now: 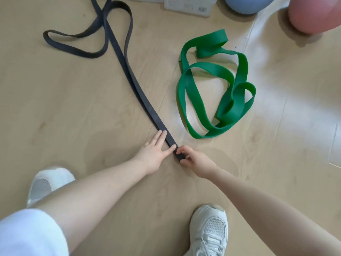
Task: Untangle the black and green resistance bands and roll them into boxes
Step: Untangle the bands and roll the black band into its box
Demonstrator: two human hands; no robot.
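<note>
The near end of the black band (129, 74), stretched across the floor (73, 108), is pinched by the right hand (191, 157) and pressed flat by the left hand's (154, 152) straight fingers. The green band (217, 85) is heaped nearby.

Floor (77, 100) of pale wood-look planks, its seams running diagonally. The pink ball (317, 13) sits at the far right edge and serves as landmark. Just left of it lies a blue ball (247, 4), partly cut off by the frame. Further left of the pink ball stand clear plastic containers (190, 6), one bearing a barcode label. Bright daylight glare streaks the planks below the pink ball.
</note>
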